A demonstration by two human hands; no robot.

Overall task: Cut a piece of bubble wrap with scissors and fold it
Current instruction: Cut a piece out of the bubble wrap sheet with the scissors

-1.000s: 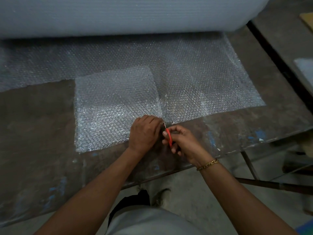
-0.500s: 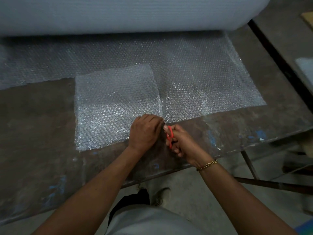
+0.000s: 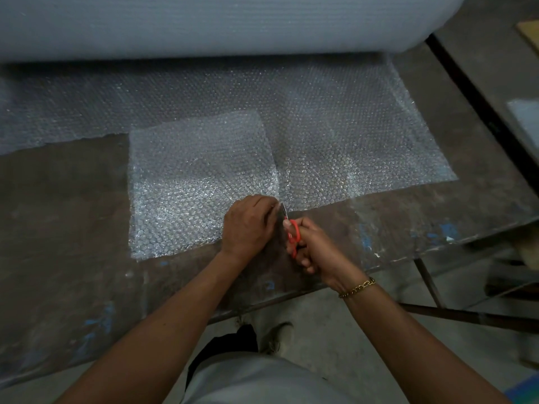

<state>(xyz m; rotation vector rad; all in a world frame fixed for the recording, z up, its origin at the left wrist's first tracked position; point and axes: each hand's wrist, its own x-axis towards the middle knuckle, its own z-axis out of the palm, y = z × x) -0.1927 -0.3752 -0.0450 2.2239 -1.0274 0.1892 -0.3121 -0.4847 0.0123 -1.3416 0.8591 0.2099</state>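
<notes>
A clear sheet of bubble wrap [image 3: 335,135] runs out from a big roll [image 3: 221,24] over the dark worktable [image 3: 58,214]. Its left part is folded over into a doubled square [image 3: 192,176]. My left hand [image 3: 248,225] presses with curled fingers on the near right corner of that folded square, at the wrap's front edge. My right hand [image 3: 315,246] grips red-handled scissors [image 3: 291,231], whose blades point away from me at the wrap's front edge beside the fold line, right next to my left fingertips.
The table's front edge [image 3: 291,295] runs under my wrists, with the floor and my shoe below. A dark gap and a second table surface [image 3: 495,53] lie to the right. Metal frame bars [image 3: 466,313] stand under the table at right.
The scissors have shifted slightly forward and their handles have spread a little in my right hand. My left hand stays pressed on the folded corner.
</notes>
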